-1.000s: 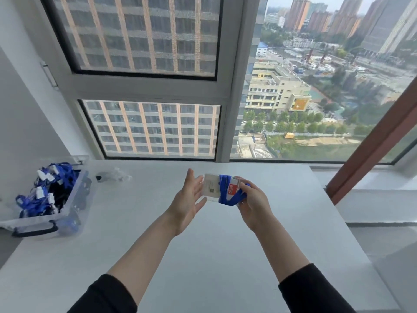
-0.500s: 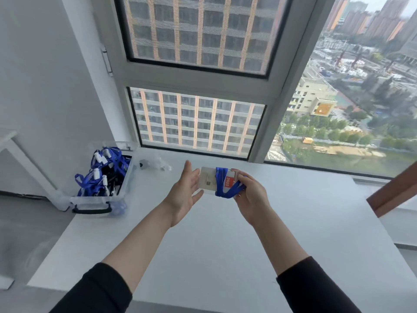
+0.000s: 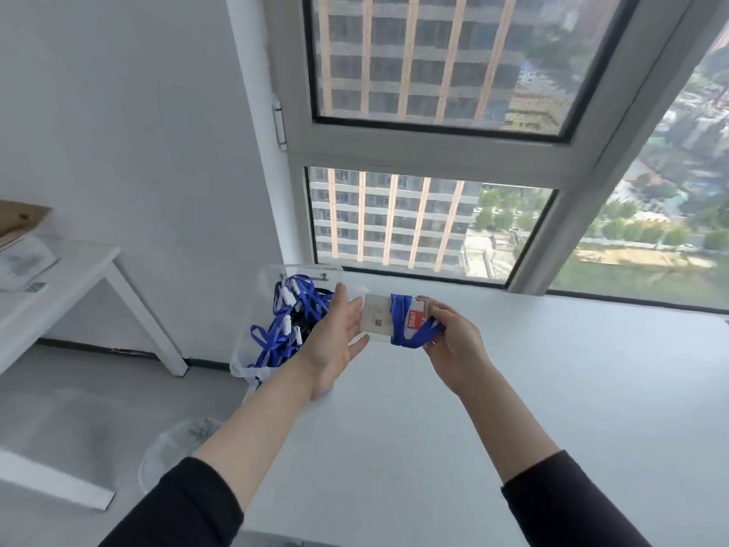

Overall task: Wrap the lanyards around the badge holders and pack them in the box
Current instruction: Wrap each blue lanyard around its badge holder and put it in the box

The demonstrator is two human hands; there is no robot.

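Note:
I hold a clear badge holder (image 3: 376, 317) with a red card inside, above the white table. A blue lanyard (image 3: 410, 329) is wound around its right half. My right hand (image 3: 453, 345) grips the holder's right end over the lanyard. My left hand (image 3: 335, 341) is flat with its fingers apart, its palm touching the holder's left edge. A clear plastic box (image 3: 272, 278) stands at the table's left end, just behind my left hand. It holds several blue lanyards with white clips (image 3: 284, 321).
The white table (image 3: 493, 408) runs along a large window. Its left edge lies below the box. A second white table (image 3: 67, 286) with cardboard and papers stands at the far left by the wall. A round clear bin (image 3: 177, 448) sits on the floor below my left forearm.
The view has swung left, so the box now appears close behind my left hand. Both hands keep the same hold on the wrapped badge holder.

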